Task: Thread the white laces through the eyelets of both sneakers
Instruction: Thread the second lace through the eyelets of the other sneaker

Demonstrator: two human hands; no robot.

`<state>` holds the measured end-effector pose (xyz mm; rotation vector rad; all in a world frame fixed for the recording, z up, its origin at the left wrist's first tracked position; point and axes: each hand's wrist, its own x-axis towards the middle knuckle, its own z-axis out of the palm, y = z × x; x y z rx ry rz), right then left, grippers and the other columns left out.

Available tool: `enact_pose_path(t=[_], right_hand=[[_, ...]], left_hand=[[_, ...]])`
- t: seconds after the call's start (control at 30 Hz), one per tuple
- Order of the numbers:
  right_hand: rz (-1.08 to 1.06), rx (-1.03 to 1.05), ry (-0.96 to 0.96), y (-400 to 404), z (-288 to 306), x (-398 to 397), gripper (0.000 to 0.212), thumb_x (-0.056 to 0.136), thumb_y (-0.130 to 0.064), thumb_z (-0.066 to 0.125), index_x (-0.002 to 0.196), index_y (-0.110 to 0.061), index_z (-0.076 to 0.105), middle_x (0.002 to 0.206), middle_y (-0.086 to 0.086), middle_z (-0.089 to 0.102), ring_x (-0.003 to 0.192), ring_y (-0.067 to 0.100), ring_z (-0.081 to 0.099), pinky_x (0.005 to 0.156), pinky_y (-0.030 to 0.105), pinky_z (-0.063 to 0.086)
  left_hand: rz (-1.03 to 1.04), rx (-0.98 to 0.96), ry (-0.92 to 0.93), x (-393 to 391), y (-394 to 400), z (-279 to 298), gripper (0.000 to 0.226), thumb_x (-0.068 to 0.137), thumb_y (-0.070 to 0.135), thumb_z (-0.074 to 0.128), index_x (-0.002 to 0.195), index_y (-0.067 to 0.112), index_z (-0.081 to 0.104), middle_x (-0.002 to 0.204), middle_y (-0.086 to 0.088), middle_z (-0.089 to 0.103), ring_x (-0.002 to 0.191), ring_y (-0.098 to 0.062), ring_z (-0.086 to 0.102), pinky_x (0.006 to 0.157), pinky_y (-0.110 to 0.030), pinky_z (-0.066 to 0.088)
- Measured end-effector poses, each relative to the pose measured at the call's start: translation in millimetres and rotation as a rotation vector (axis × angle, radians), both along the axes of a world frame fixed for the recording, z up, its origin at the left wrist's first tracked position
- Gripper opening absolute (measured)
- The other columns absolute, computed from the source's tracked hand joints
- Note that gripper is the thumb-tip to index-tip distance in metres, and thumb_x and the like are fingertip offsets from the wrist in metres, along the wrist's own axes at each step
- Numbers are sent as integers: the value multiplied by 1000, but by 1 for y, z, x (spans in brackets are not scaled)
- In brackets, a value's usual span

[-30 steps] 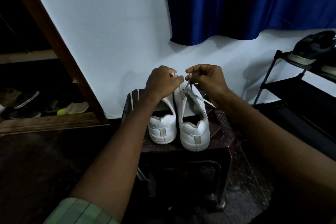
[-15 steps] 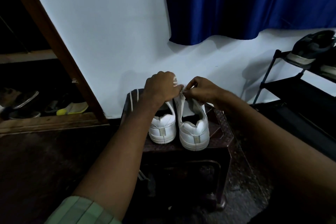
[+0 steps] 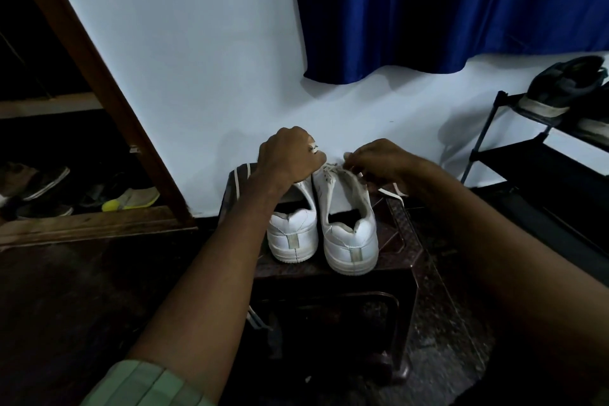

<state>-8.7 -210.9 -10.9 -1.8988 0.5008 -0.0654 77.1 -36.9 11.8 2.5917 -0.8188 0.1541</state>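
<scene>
Sneakers were set side by side on the dark stool (image 3: 400, 242), heels toward the camera and toes toward the wall. The right sneaker (image 3: 346, 224) was being laced. A lace (image 3: 392, 192) was pinched by the right hand (image 3: 379, 160). A lace end was held in the curled left hand (image 3: 290, 155) over the left sneaker (image 3: 291, 236).
</scene>
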Motion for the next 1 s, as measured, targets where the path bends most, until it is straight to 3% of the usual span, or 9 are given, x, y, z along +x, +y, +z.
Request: enact_pose_path(t=[0.1, 0.2, 0.3, 0.4, 0.53, 0.6, 0.77, 0.9, 1.0], right_hand=[[55, -290, 71, -11, -5, 0, 28, 95, -21, 67, 95, 6, 74, 74, 7, 63, 55, 12, 50, 51, 20, 40], [147, -465, 172, -14, -4, -3, 22, 91, -19, 71, 93, 2, 77, 78, 7, 69, 62, 10, 56, 58, 22, 42], [92, -283, 45, -11, 1, -6, 24, 91, -14, 73, 88, 9, 72, 72, 17, 63, 53, 12, 52, 49, 18, 41], [24, 24, -215, -4, 14, -8, 25, 94, -21, 74, 79, -1, 71, 70, 15, 55, 56, 18, 49, 52, 23, 43], [33, 212, -363, 8, 32, -12, 20, 99, -19, 65, 89, -2, 69, 59, -1, 45, 52, 12, 37, 53, 29, 33], [11, 227, -390, 12, 37, -14, 22, 98, -22, 66, 89, -2, 67, 56, -4, 43, 50, 12, 33, 50, 26, 30], [-53, 203, -361, 2, 39, -19, 34, 90, -37, 77, 79, -7, 69, 53, -3, 38, 49, 13, 29, 50, 27, 22], [-23, 167, -254, -8, 37, -20, 31, 90, -40, 76, 82, -11, 71, 56, -4, 40, 51, 12, 29, 50, 25, 25], [-27, 92, -186, -9, 31, -18, 27, 94, -34, 73, 86, -8, 75, 64, 2, 50, 53, 12, 42, 48, 20, 32]], left_hand=[[-9, -92, 47, 7, 0, -4, 49, 83, 34, 66, 54, 12, 33, 51, 0, 34, 58, -27, 36, 52, -31, 27], [-17, -85, 58, 14, -1, -8, 55, 95, 48, 61, 56, 14, 45, 57, 0, 48, 68, -28, 50, 68, -35, 41], [-3, -77, -21, 19, 0, -13, 26, 99, 45, 62, 96, 21, 70, 105, 0, 70, 106, -27, 62, 95, -40, 43], [-60, -158, -80, 18, 1, -13, 35, 95, 32, 70, 127, 24, 60, 128, 1, 64, 121, -25, 56, 102, -45, 43], [-346, -352, 150, 3, -12, -1, 22, 105, 29, 56, 122, 29, 70, 110, 15, 74, 109, -3, 66, 106, -38, 47], [-408, -452, 382, -6, -17, 6, 27, 110, 26, 47, 116, 21, 73, 92, 7, 77, 91, -7, 71, 96, -32, 52], [-306, -511, 470, -10, -9, 18, 51, 102, 55, 55, 81, 13, 75, 54, 3, 51, 57, -18, 58, 69, -34, 50], [-200, -876, 722, -12, -11, 25, 35, 102, 34, 61, 72, 16, 61, 59, 5, 54, 60, -18, 58, 70, -29, 50], [-117, -1099, 830, -8, -16, 22, 27, 102, 29, 57, 76, 22, 58, 95, -1, 79, 94, -22, 75, 86, -32, 49]])
